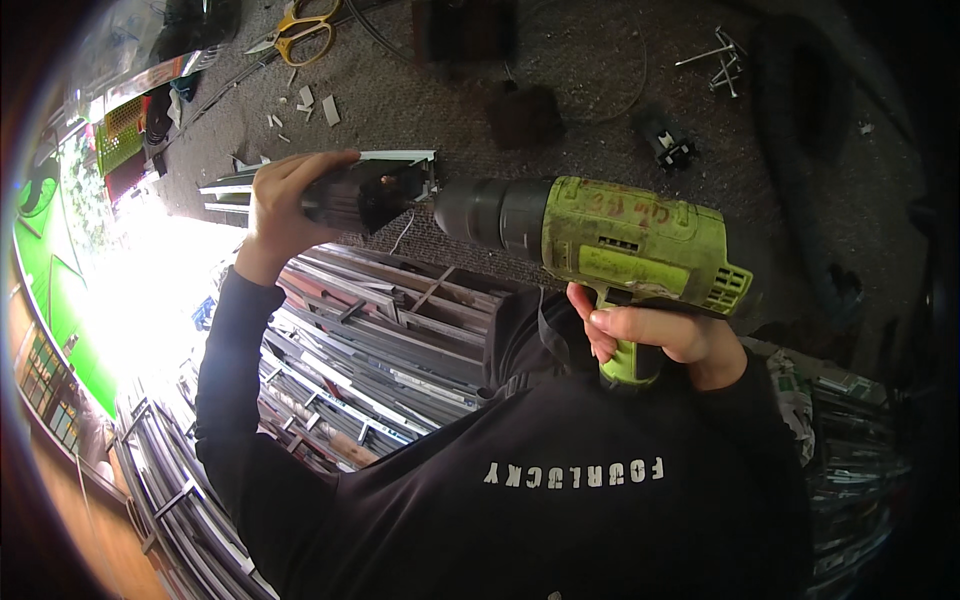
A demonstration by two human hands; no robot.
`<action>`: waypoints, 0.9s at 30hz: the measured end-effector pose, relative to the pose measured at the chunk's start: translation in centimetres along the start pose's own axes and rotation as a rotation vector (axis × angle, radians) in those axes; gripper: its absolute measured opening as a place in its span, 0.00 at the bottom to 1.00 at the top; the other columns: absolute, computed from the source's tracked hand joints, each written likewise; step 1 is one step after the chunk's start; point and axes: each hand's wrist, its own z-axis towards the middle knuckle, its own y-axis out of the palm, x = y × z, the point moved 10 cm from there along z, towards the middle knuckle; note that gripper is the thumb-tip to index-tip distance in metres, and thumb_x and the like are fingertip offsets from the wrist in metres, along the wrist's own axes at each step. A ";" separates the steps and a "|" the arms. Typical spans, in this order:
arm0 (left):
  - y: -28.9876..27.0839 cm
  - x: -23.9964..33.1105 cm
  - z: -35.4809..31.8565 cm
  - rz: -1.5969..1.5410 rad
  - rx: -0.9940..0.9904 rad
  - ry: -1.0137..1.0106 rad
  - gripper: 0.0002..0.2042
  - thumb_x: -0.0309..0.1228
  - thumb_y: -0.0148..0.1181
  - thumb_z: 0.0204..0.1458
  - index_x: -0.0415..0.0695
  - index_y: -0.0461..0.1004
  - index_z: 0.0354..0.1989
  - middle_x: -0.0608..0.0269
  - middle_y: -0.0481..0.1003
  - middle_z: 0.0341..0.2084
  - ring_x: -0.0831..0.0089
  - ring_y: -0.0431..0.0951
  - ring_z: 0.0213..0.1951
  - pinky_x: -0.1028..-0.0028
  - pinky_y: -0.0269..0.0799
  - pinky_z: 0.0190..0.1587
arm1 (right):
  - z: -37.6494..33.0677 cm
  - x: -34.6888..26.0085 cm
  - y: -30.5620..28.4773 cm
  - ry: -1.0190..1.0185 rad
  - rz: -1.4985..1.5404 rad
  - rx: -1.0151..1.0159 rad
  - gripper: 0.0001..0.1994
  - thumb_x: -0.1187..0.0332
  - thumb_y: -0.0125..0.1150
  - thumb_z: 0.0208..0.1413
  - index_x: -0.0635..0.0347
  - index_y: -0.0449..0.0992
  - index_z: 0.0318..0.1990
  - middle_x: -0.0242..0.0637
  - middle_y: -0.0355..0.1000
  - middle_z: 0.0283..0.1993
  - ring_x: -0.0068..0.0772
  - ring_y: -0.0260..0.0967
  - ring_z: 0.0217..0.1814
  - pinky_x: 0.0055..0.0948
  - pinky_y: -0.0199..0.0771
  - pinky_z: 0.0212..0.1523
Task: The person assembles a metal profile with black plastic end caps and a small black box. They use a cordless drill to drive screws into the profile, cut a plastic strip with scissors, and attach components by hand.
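Note:
My right hand (655, 335) grips the handle of a lime-green cordless drill (620, 235), held level and pointing left. Its dark chuck (490, 212) meets the end of a short dark metal profile piece (365, 195). My left hand (285, 200) is closed around that piece from the left and holds it against the drill's tip. A white strip (395, 156) runs along the piece's top edge. The bit itself is hidden between chuck and profile. Both black sleeves rise from the lower edge.
Below the hands lie stacks of long metal frame profiles (380, 340). On the grey carpet-like surface beyond are yellow-handled scissors (300, 28), a dark block (525, 115), a small black part (670, 148) and loose metal pins (722, 60). Bright glare fills the left.

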 end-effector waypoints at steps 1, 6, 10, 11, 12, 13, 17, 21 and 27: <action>0.0 -0.1 0.0 0.009 0.002 -0.015 0.25 0.30 0.75 0.30 0.45 0.81 0.44 0.61 0.83 0.34 0.65 0.85 0.34 0.72 0.79 0.38 | 0.1 0.4 0.2 0.026 0.056 -0.026 0.06 0.72 0.61 0.56 0.64 0.81 0.34 0.33 0.77 0.30 0.23 0.75 0.37 0.29 0.77 0.46; 0.0 -0.3 -0.1 -0.009 0.011 -0.004 0.26 0.30 0.74 0.28 0.46 0.81 0.44 0.60 0.83 0.34 0.62 0.85 0.34 0.70 0.79 0.38 | 0.2 0.7 0.2 0.001 0.047 -0.026 0.07 0.72 0.61 0.56 0.65 0.79 0.40 0.32 0.75 0.27 0.22 0.74 0.33 0.27 0.77 0.43; 0.0 -0.4 0.0 -0.024 0.010 -0.004 0.26 0.30 0.75 0.27 0.46 0.80 0.43 0.59 0.82 0.33 0.60 0.84 0.34 0.69 0.79 0.38 | 0.5 -0.3 1.1 -0.146 -0.039 -0.060 0.15 0.73 0.58 0.58 0.68 0.75 0.52 0.32 0.76 0.29 0.19 0.71 0.28 0.22 0.74 0.34; 0.0 -0.4 0.1 -0.003 0.002 -0.006 0.26 0.30 0.75 0.27 0.46 0.80 0.43 0.59 0.82 0.32 0.60 0.84 0.33 0.69 0.79 0.38 | 0.5 -0.8 1.3 -0.214 -0.069 -0.064 0.15 0.73 0.58 0.58 0.68 0.74 0.52 0.32 0.76 0.30 0.19 0.71 0.28 0.22 0.73 0.34; 0.0 -0.4 0.2 0.022 0.006 -0.008 0.25 0.30 0.75 0.27 0.46 0.80 0.42 0.59 0.82 0.32 0.59 0.84 0.33 0.68 0.79 0.38 | 0.1 -1.0 1.7 -0.280 -0.105 -0.071 0.16 0.73 0.58 0.58 0.69 0.74 0.53 0.33 0.76 0.31 0.18 0.71 0.28 0.22 0.73 0.33; -0.1 -0.1 0.0 0.044 0.016 0.000 0.25 0.30 0.76 0.27 0.47 0.80 0.42 0.59 0.82 0.31 0.59 0.84 0.33 0.68 0.79 0.38 | 0.2 0.2 2.1 -0.181 -0.063 -0.130 0.17 0.74 0.56 0.58 0.68 0.73 0.55 0.33 0.75 0.33 0.18 0.70 0.28 0.22 0.73 0.33; -0.3 0.0 0.1 0.011 0.037 -0.046 0.22 0.33 0.77 0.31 0.47 0.79 0.39 0.59 0.81 0.29 0.59 0.83 0.32 0.66 0.78 0.38 | -4.5 0.5 1.2 -0.231 -0.076 -0.026 0.26 0.73 0.58 0.55 0.73 0.65 0.62 0.39 0.73 0.33 0.26 0.72 0.32 0.29 0.75 0.40; -0.5 0.5 0.0 0.027 0.063 -0.043 0.21 0.37 0.77 0.32 0.47 0.79 0.37 0.59 0.81 0.28 0.57 0.83 0.33 0.64 0.78 0.39 | -14.6 -5.4 0.5 -0.661 -0.190 0.070 0.26 0.74 0.54 0.55 0.78 0.64 0.61 0.41 0.72 0.32 0.26 0.70 0.32 0.29 0.72 0.38; -2.1 1.6 -0.4 0.168 0.156 -0.092 0.27 0.36 0.78 0.31 0.48 0.77 0.45 0.54 0.80 0.39 0.55 0.81 0.43 0.63 0.76 0.46 | -25.3 -14.5 -4.1 -0.827 -1.178 1.104 0.22 0.73 0.63 0.54 0.71 0.74 0.56 0.41 0.77 0.38 0.28 0.73 0.36 0.29 0.71 0.41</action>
